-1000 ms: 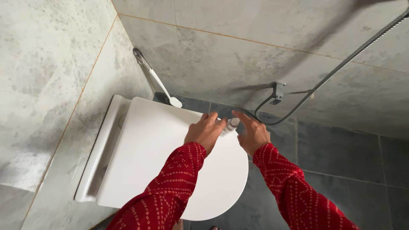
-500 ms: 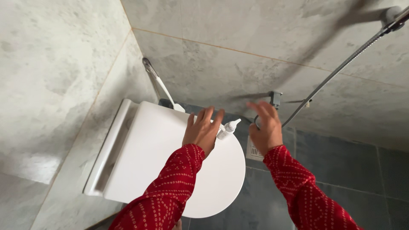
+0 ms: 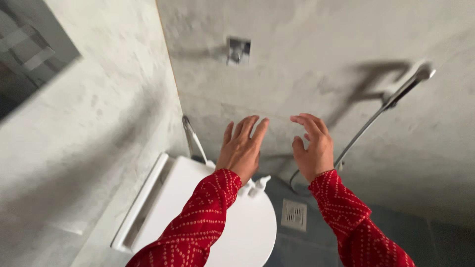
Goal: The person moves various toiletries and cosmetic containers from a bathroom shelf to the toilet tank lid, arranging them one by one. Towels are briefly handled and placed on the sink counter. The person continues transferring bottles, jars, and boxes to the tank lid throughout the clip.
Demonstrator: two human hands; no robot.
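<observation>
A: Item one, left hand [image 3: 242, 148]. State?

B: Raised, fingers spread, palm away from the camera, holding nothing. Red sleeve with a fine pale dotted pattern. Half a second ago it lay lower, fingers touching the bottle; now it is lifted clear of it.

A: Item two, right hand [image 3: 312, 148].

B: Also up and empty, fingers loosely curved and apart. Same patterned sleeve. It was already off the bottle in the previous frame; it now sits level with the left hand, the two near each other but not touching.

A: Item three, bottle [image 3: 258, 186].

B: Small, white, plastic-looking, with a nozzle top. It stands on the lid [image 3: 232, 232] near its far rim, just below the left wrist, partly hidden by the sleeve. No hand touches it.

A: Lid?

B: Smooth, glossy white, rounded front edge, closed over the toilet.

A: Surroundings.

B: Walls [image 3: 307, 64] of pale, mottled stone-look tile. A thin metal hose [image 3: 363, 131] with a spray head runs up the wall to the right. A square slotted drain [image 3: 294, 214] sits in dark grey floor tile. A white-handled brush [image 3: 194, 138] leans in the corner. The view has tilted upward since earlier, showing more wall and a square metal fitting [image 3: 238, 50].
</observation>
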